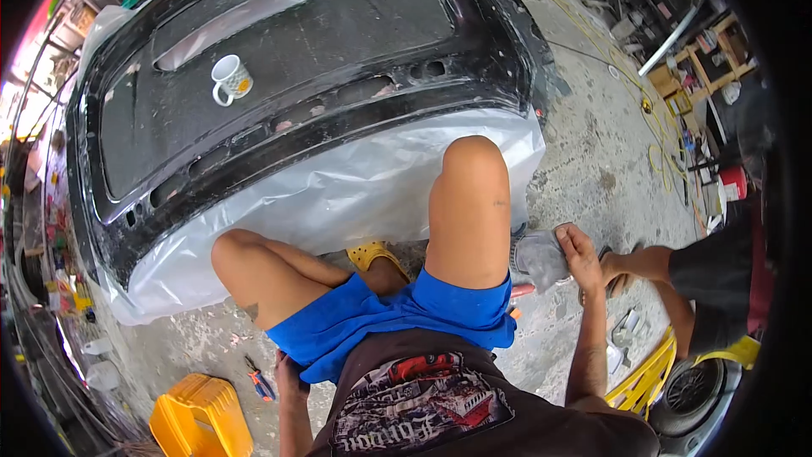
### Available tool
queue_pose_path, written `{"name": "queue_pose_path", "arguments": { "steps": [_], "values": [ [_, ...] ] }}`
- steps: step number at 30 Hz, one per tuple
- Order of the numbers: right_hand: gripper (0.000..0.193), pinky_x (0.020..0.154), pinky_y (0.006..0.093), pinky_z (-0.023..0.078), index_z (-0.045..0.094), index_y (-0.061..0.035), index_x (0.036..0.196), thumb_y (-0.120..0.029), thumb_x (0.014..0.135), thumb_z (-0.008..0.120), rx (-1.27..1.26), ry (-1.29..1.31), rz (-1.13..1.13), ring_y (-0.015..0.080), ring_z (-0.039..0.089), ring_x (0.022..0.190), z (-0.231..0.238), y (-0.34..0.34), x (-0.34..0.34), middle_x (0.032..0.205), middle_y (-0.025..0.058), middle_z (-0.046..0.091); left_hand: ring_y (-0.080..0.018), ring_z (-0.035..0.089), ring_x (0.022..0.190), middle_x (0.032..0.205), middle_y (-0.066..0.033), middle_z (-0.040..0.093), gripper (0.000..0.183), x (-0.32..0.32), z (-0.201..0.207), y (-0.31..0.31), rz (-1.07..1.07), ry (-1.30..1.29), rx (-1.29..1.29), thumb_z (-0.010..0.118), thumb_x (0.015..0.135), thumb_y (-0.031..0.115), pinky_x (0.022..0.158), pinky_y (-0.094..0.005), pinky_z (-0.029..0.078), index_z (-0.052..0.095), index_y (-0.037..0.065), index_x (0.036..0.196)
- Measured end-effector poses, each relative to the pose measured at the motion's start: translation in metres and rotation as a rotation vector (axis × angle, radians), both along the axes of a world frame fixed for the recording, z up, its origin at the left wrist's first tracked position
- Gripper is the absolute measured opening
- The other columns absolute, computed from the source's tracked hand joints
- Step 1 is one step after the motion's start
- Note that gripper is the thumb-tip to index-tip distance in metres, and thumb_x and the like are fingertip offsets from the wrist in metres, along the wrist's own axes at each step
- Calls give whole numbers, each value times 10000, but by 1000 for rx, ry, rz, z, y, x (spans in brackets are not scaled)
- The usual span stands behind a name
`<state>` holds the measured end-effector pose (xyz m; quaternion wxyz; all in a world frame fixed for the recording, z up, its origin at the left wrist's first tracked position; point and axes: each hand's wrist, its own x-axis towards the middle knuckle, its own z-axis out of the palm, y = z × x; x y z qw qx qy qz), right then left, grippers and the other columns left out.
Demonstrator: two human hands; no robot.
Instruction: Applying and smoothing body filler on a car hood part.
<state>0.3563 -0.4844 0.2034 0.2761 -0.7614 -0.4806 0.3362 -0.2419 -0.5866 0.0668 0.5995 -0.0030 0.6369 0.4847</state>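
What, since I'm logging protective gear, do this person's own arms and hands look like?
The right hand shows no glove, nor does the visible part of the left hand. The forearms are bare, the right perhaps faintly marked. No sleeve of the dark shirt reaches them; its printed front includes red.

Right hand [580, 261]: raised right knee [474, 161] blocks way left toward black panel [338, 55]; another person's legs [647, 262] close on right; open concrete floor [592, 135] ahead. Left hand [290, 375]: pliers [260, 379] near, yellow crate [188, 398] beyond.
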Motion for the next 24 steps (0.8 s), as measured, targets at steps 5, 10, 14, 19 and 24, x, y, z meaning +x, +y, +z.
{"name": "queue_pose_path", "arguments": {
  "steps": [5,10,14,19,24],
  "values": [
    [284,657,255,378,600,-25,924,-290,1009,542,22,-54,-5,78,425,746,15,38,37,775,-36,498,-229,632,990,1114,-102,630,398,-70,69,8,-198,240,32,607,877,94,910,-329,508,541,27,1263],
    [223,650,242,372,632,-40,967,-253,985,568,303,234,-258,75,442,735,-23,154,57,798,-42,529,-194,542,1157,1280,-108,552,471,-17,202,136,-25,924,336,613,910,225,946,-322,469,494,10,1311],
    [188,701,270,453,622,-35,1098,-74,914,616,406,777,-423,140,571,832,-82,263,89,894,40,598,-184,527,1072,1132,-61,560,337,83,177,310,-600,1194,846,554,826,114,968,-296,403,572,35,1153],
    [548,752,358,507,486,-91,1283,80,790,653,628,1069,-576,218,587,924,-112,368,52,987,98,571,-377,537,990,1042,-180,531,305,295,121,456,-860,1193,1360,543,830,-9,918,-435,442,500,19,1131],
    [444,731,365,496,571,-136,1181,31,787,691,725,843,-621,199,578,870,-127,416,57,946,73,578,-380,495,1019,1084,-193,501,349,436,87,517,-985,1695,1284,636,790,52,860,-482,405,518,9,1116]
  ]
}}
